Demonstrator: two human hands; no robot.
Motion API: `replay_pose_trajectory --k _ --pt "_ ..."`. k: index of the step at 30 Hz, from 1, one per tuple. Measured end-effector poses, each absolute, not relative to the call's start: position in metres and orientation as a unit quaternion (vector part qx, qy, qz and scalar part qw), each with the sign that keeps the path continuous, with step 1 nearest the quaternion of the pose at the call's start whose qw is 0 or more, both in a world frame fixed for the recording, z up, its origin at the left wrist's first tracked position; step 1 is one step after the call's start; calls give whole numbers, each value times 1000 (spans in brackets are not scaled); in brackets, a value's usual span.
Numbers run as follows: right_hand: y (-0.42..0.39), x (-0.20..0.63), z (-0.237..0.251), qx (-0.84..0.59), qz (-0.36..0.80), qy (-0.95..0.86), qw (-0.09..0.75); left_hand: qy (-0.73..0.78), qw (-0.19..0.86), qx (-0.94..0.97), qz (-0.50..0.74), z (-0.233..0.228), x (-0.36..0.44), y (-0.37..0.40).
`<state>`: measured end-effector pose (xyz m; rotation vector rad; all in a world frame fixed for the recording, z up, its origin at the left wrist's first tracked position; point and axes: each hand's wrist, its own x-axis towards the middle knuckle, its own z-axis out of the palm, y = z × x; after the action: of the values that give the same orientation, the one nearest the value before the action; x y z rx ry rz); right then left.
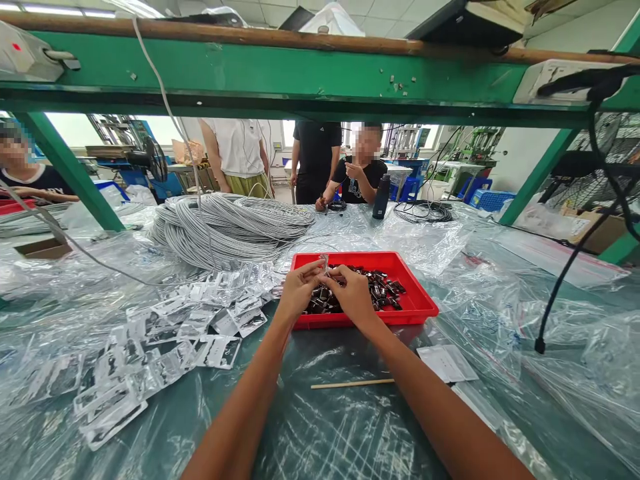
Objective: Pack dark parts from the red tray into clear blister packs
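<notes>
Over the red tray (pixel 420 308), my left hand (pixel 300 288) and my right hand (pixel 351 290) meet with fingertips close together. Between them is a small clear plastic bag (pixel 325 263), pinched from both sides. Whether anything is inside the bag is too small to tell. Beneath the hands, the tray holds many small dark brown or black parts (pixel 383 288). To the left of my left arm lies a spread of small clear packets with white cards (pixel 175 333). A thin wooden stick (pixel 353 384) rests on the table between my forearms.
Behind the packets sits a large coil of grey cable (pixel 225 223). A dark bottle (pixel 381 197) stands at the far edge near a seated person. More flat packets (pixel 447 363) lie right of my right forearm. A green shelf beam (pixel 300 67) crosses overhead; a black cable (pixel 565 273) hangs at right.
</notes>
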<state>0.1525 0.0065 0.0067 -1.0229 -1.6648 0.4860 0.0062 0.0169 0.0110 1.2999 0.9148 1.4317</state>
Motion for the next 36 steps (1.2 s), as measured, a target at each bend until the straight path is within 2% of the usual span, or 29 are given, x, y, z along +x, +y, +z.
replay_pose_trajectory --k 4,9,13,16,20,22,25,26,27,29,31,33,36 --pt "8 158 11 -415 246 -710 513 390 480 548 564 13 -2 13" --pt "4 156 16 -437 180 -727 498 382 462 565 568 13 -1 9" --pt "6 159 15 -433 177 -751 467 398 436 582 559 18 -4 9" --pt "13 167 18 -437 176 -744 474 475 343 582 563 26 -22 14" --pt "13 183 43 -459 135 -735 481 640 107 531 544 36 -63 17" --pt "-2 188 56 -455 143 -790 386 676 -17 518 524 41 -78 14" --pt "-46 187 49 -407 144 -892 132 657 -120 542 510 51 -79 8" --pt "-65 183 39 -403 116 -906 59 641 -129 557 511 55 -73 6" --pt "-84 180 26 -414 64 -908 22 624 -125 577 512 60 -65 4" --pt "-120 175 2 -433 -37 -901 -2 578 -92 631 508 69 -40 -2" --pt "-151 180 -12 -407 -77 -910 -7 513 -40 706 486 71 -6 -12" --pt "-178 199 -9 -375 -68 -924 -5 430 25 791 434 64 34 -30" --pt "-217 244 18 -389 -3 -921 -13 310 127 896 291 33 96 -64"
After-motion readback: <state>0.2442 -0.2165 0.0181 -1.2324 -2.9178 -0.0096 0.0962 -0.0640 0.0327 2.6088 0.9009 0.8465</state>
